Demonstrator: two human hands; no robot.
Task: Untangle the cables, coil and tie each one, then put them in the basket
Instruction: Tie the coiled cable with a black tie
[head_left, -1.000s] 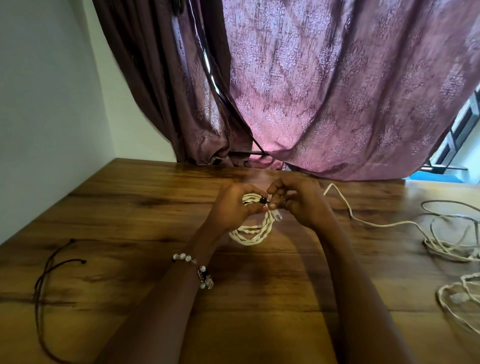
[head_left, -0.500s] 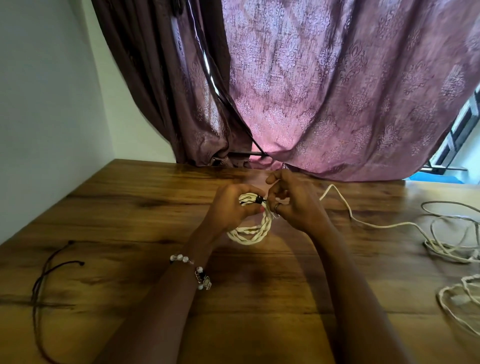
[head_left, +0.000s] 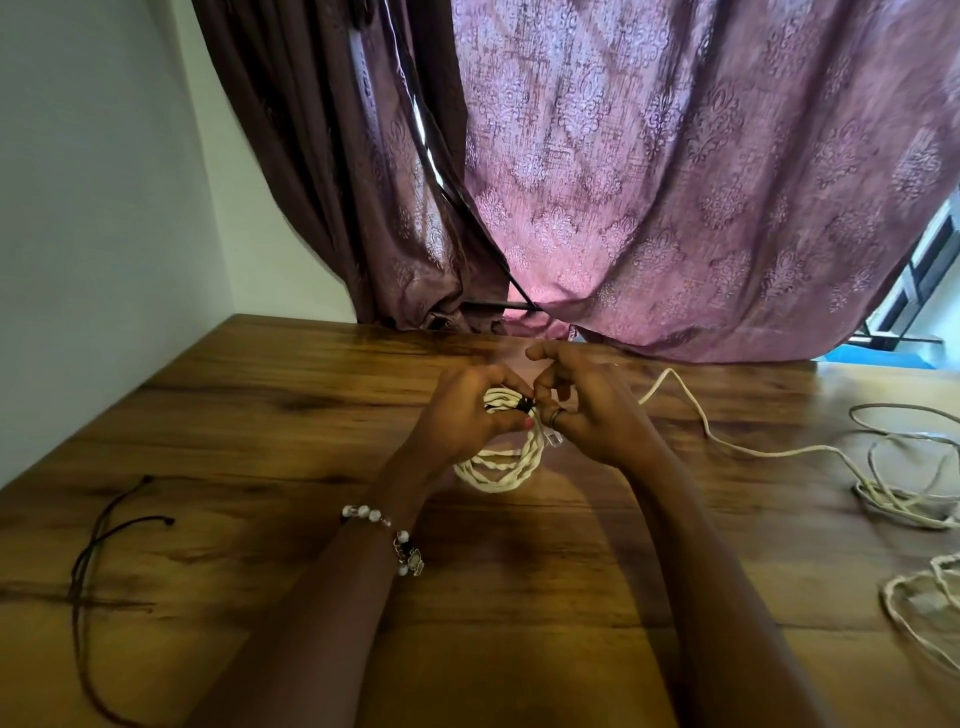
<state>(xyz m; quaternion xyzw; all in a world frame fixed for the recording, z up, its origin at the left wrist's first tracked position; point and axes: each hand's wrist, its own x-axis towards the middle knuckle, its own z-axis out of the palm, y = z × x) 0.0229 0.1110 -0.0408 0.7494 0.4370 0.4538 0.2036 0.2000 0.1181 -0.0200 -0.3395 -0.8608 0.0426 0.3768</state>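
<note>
Fingers of my left hand (head_left: 470, 410) curl round the coiled white cable (head_left: 498, 462), held above the table (head_left: 260, 415) so my right hand (head_left: 582, 410) can pinch the black tie (head_left: 522, 406) tight, I judge. No basket in head view.

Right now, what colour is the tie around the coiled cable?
Black tie, head view.

One coiled white cable (head_left: 498, 470), two loose cables (head_left: 883, 493), one black cord (head_left: 98, 540).
</note>
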